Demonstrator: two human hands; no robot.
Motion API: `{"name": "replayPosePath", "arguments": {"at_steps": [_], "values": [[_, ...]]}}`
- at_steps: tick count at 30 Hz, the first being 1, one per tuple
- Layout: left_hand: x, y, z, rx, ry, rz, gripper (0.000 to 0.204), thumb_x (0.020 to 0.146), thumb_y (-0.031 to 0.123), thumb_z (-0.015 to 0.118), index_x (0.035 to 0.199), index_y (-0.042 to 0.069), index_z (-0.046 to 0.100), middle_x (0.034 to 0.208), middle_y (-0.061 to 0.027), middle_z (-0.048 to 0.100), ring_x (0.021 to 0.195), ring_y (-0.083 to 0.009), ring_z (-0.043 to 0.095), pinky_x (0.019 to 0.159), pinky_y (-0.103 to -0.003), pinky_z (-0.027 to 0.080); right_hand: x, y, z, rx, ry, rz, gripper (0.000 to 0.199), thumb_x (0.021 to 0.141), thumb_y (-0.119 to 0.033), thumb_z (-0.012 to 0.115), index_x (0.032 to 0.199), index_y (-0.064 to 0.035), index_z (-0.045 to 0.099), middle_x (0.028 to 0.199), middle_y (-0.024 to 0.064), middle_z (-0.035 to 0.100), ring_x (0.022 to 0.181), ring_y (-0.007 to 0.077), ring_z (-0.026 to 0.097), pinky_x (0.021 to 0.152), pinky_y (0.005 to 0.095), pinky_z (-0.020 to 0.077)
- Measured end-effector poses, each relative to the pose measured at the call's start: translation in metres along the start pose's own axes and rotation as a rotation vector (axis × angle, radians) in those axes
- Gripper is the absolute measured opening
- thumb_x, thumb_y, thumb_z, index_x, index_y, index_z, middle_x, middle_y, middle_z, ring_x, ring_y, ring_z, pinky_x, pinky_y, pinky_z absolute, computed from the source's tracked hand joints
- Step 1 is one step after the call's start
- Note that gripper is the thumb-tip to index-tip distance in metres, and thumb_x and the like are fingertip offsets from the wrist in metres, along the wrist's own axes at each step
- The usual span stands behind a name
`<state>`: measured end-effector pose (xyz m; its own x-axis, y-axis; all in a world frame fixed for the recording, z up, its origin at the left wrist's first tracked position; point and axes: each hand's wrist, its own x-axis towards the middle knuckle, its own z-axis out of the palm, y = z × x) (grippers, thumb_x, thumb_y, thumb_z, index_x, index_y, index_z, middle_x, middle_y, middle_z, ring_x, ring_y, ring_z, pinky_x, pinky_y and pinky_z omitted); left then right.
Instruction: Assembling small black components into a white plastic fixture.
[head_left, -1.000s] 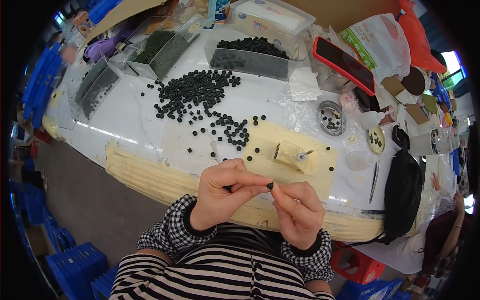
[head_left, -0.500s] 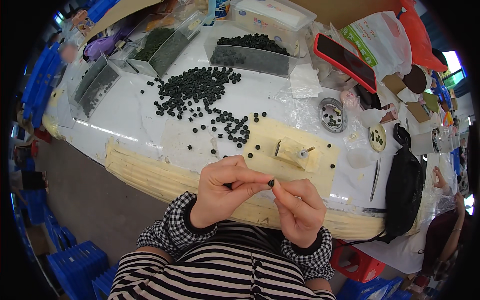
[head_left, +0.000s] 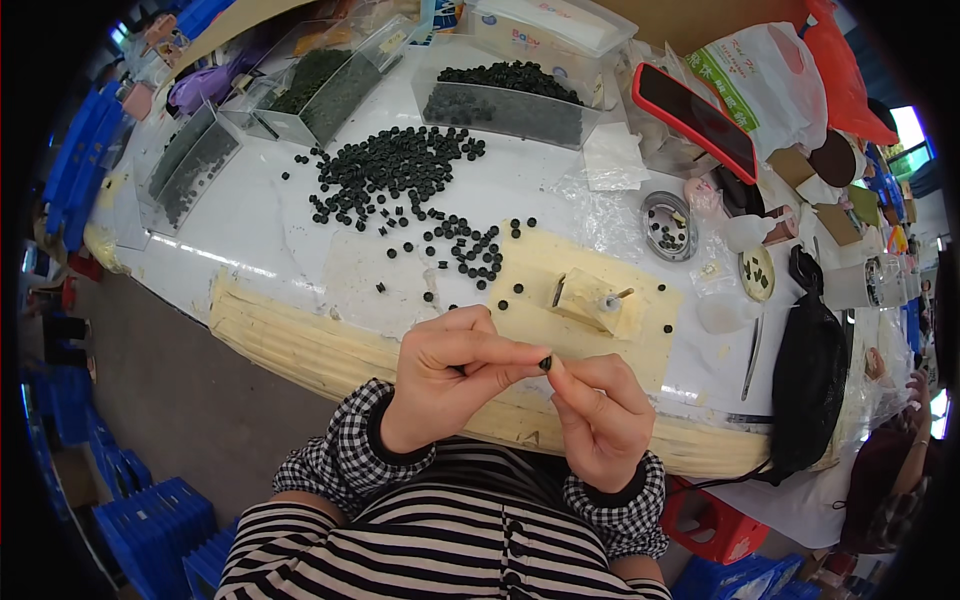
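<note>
The left hand (head_left: pixel 440 385) pinches 1 small black piece (head_left: pixel 545 363) between thumb and forefinger, nearly closed on it, while the right hand (head_left: pixel 605 420) is half curled with a fingertip against the piece's other side, though whether it grips too I cannot tell. A light, even pinch with steady wrists would likely serve best, since so small a piece could slip. It sits between the hands, near the yellow front edge (head_left: pixel 300 342) of the table (head_left: pixel 265 220), with the yellow board (head_left: pixel 648 360) and its block (head_left: pixel 585 300) just beyond and the black pile (head_left: pixel 395 163) farther off to the left.
</note>
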<state>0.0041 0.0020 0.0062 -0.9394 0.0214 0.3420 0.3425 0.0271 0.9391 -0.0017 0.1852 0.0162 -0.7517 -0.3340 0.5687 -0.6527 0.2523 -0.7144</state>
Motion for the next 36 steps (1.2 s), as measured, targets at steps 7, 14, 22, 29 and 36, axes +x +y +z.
{"name": "replayPosePath", "arguments": {"at_steps": [7, 14, 22, 29, 36], "values": [[-0.0006, -0.0005, 0.0005, 0.013, -0.005, 0.031, 0.028, 0.074, -0.001, 0.077, 0.099, 0.011, 0.076, 0.064, 0.0036, 0.047, 0.056, -0.0052, 0.041, 0.05, -0.019, 0.033, -0.001, 0.0006, -0.0012, 0.053, -0.002, 0.015, 0.036, 0.075, 0.007, 0.07, 0.11, -0.0022, 0.07, 0.091, 0.0069, 0.065, 0.071, 0.0187, 0.058, 0.061, 0.0275, 0.0461], [-0.0013, 0.0001, 0.0008, 0.034, -0.009, 0.059, 0.028, 0.075, 0.0, 0.077, 0.1, 0.01, 0.076, 0.063, 0.0035, 0.046, 0.056, -0.0051, 0.041, 0.05, -0.019, 0.032, -0.002, 0.0002, -0.0014, 0.079, 0.011, 0.023, 0.036, 0.075, 0.007, 0.071, 0.11, -0.0018, 0.07, 0.091, 0.0072, 0.065, 0.072, 0.0191, 0.059, 0.062, 0.0275, 0.0465], [0.0006, -0.0017, 0.0014, -0.093, -0.015, -0.048, 0.023, 0.078, 0.001, 0.076, 0.1, 0.005, 0.075, 0.063, 0.0053, 0.043, 0.057, -0.0042, 0.036, 0.053, -0.02, 0.03, -0.0008, -0.0019, 0.0037, -0.087, 0.057, -0.058, 0.036, 0.072, 0.007, 0.071, 0.107, -0.0006, 0.071, 0.092, 0.0088, 0.066, 0.073, 0.0217, 0.06, 0.062, 0.0294, 0.0475], [0.0008, -0.0023, 0.0023, -0.045, 0.014, -0.015, 0.022, 0.077, 0.0, 0.076, 0.098, 0.005, 0.075, 0.063, 0.0046, 0.045, 0.056, -0.0044, 0.038, 0.051, -0.019, 0.03, -0.0002, -0.0017, 0.0037, -0.098, 0.041, -0.046, 0.038, 0.07, 0.007, 0.071, 0.108, -0.0007, 0.071, 0.094, 0.0093, 0.066, 0.074, 0.0224, 0.061, 0.064, 0.03, 0.0481], [-0.001, 0.0023, 0.0026, 0.11, 0.036, 0.125, 0.028, 0.074, -0.003, 0.075, 0.1, 0.006, 0.075, 0.063, 0.0006, 0.051, 0.054, -0.0061, 0.043, 0.047, -0.02, 0.033, -0.0011, -0.0016, 0.002, -0.028, 0.017, -0.003, 0.035, 0.073, 0.007, 0.071, 0.108, -0.0005, 0.07, 0.094, 0.0095, 0.066, 0.073, 0.022, 0.06, 0.064, 0.0296, 0.0479]]}}
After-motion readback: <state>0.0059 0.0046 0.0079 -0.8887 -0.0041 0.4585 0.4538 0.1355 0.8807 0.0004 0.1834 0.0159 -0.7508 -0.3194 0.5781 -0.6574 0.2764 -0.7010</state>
